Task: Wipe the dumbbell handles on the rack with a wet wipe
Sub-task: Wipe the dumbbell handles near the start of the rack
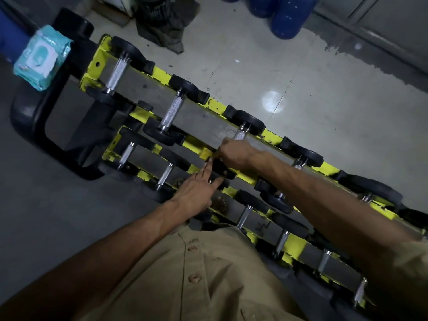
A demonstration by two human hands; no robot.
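Dumbbell handle [239, 135], third along the upper tier of the rack [162, 74], counting from the black-frame end. It lies across the tier from front rail to back rail. Right hand [234, 154] sits on its near part with the fingers curled round the bar. Only the far stub of the knurled bar shows. Cannot tell whether a wipe is inside the grip.

Left hand [196, 188] is just beside it, fingers [205, 169] straight and flat. The fingertips touch the black near head [220, 169] of that dumbbell at the front rail and hold nothing.

Two more knurled handles [117, 72] [173, 111] lie bare on the same tier toward the frame end. More dumbbells run on toward the other end. The lower tier holds a row of smaller dumbbells [166, 174].

Wet wipe pack [40, 57], teal with a white flap lid lying flat. It rests on top of the black end frame [27, 117] at the rack's end corner, well apart from both hands. Contents not visible.

Blue drums [289, 17] stand on the floor [324, 112] beyond the back rail, tops out of view. A dark cloth [162, 31] lies near that end. A tan buttoned shirt [196, 274] fills the near edge.
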